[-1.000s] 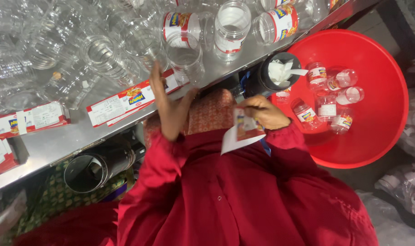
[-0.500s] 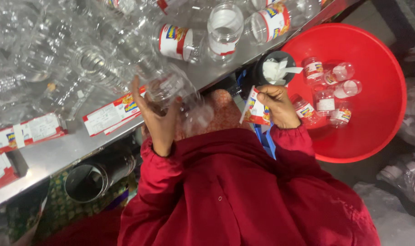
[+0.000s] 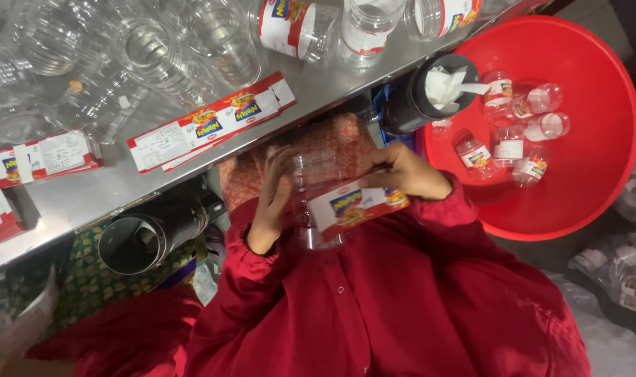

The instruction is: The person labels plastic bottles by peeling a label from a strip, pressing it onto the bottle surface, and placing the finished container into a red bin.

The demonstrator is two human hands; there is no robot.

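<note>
Left hand (image 3: pixel 272 202) grips clear jar (image 3: pixel 316 199); right hand (image 3: pixel 405 171) presses label (image 3: pixel 353 206) on it.

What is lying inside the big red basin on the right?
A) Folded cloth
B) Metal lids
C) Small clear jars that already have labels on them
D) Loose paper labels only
C: the red basin holds several small clear labelled jars lying on their sides.
</note>
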